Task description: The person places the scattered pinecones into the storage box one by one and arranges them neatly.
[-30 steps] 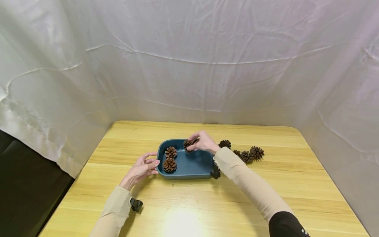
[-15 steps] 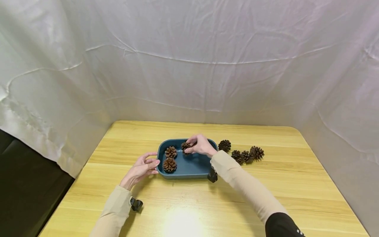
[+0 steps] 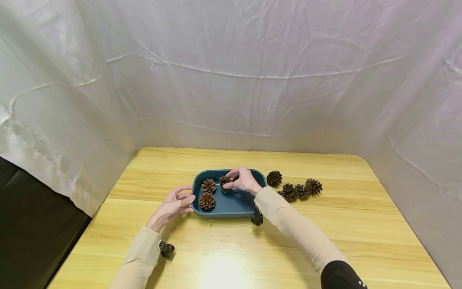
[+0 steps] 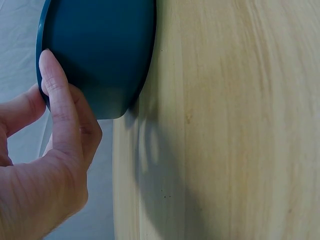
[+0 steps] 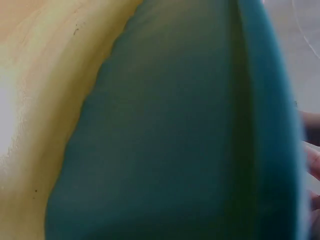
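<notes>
A blue rectangular tray point(image 3: 231, 216) with raised walls sits on the table. Two brown pine cones lie in its left end, one point(image 3: 208, 186) behind the other point(image 3: 207, 201). My left hand point(image 3: 174, 205) grips the tray's left end, thumb at the rim and the other fingers along the outside; in the left wrist view the hand point(image 4: 55, 135) holds that rim. Inside the tray, my right hand point(image 3: 244, 180) pinches a third pine cone point(image 3: 224, 182) near the far wall, partly hidden by the fingers. The tray's side wall point(image 5: 165, 125) fills most of the right wrist view, hiding that cone.
Right of the tray, a single pine cone point(image 3: 274, 178) stands near a row of several more point(image 3: 300, 192) on the wooden table point(image 3: 361, 224). White cloth point(image 3: 249, 100) hangs behind and beside the table. Wrist cameras sit on both sleeves.
My right hand has moved slightly left and toward the near side inside the tray, carrying its pine cone closer to the two others. The left hand and the tray stay in place.
</notes>
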Available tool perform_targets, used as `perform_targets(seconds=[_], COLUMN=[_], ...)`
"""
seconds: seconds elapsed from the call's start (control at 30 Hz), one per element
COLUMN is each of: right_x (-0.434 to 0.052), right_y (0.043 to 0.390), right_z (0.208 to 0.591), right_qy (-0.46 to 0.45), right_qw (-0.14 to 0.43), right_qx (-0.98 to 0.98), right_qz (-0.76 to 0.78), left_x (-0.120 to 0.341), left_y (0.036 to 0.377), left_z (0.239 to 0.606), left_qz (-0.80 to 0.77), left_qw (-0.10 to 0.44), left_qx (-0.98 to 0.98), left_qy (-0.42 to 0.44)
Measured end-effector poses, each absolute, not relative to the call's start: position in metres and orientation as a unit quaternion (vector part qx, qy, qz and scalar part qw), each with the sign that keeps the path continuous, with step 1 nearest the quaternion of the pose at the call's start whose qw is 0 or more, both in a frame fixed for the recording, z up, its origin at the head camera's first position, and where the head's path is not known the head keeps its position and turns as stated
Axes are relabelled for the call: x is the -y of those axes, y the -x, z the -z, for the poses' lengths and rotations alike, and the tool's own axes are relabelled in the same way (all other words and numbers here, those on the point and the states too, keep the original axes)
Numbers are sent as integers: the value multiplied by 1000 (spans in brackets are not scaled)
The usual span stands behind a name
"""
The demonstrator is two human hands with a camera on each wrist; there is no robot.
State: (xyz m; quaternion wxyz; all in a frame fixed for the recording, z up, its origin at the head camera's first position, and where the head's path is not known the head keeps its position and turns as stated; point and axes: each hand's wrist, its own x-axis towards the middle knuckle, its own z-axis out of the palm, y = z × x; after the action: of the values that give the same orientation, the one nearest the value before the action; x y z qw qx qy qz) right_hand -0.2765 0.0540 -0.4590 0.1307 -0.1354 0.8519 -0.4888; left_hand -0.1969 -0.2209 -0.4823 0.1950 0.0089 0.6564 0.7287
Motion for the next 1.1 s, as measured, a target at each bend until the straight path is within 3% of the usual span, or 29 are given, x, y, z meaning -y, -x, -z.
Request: perform_targets(seconds=[1.1], right_x=[-44], right_y=[273], right_z=[469], right_qy=[99], right_qw=[90], right_qx=[-883], right_qz=[449], left_x=[223], left_y=[197], left_z=[483], left_qz=[-724], left_qw=[193], left_qx=[-662], left_qy=[-12])
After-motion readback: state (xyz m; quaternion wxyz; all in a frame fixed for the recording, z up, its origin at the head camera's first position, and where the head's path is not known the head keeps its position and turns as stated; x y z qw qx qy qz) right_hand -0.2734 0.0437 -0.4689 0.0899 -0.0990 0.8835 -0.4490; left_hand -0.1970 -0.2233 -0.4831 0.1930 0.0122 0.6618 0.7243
